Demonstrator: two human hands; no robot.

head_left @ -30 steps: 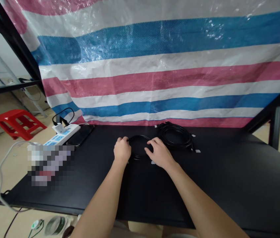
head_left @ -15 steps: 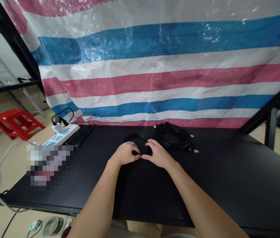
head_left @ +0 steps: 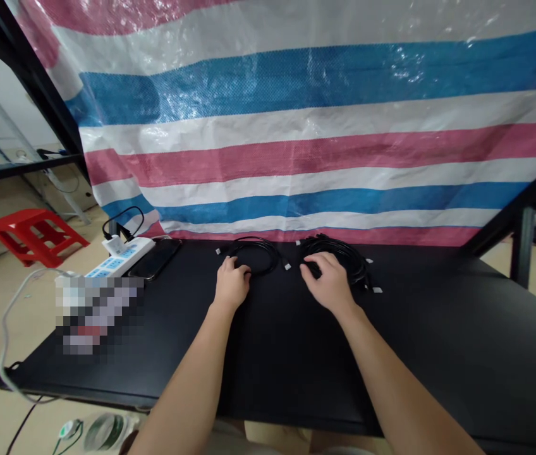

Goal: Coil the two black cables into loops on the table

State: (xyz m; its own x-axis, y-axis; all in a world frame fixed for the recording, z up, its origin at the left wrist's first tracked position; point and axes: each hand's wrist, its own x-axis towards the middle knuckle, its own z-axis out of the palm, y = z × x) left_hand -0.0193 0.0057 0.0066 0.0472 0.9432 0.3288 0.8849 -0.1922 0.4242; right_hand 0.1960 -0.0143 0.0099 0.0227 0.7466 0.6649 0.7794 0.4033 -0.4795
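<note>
I judge the cable coil (head_left: pixel 275 258) at the back of the worktop (head_left: pixel 438 328) light and floppy, best pinched across all its loops; my left hand (head_left: pixel 231 285) curls its fingers on the coil's near rim, grip unclear, while my right hand (head_left: pixel 330 282) lies spread-fingered on the cable bundle (head_left: pixel 354 265).

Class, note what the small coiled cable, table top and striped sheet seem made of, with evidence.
Small coiled cable: likely plastic or rubber sheath, matte black, bending in smooth loops. Table top: perhaps laminated or painted board, matte black. Striped sheet: woven plastic, glossy; weave grid and glints show.
</note>
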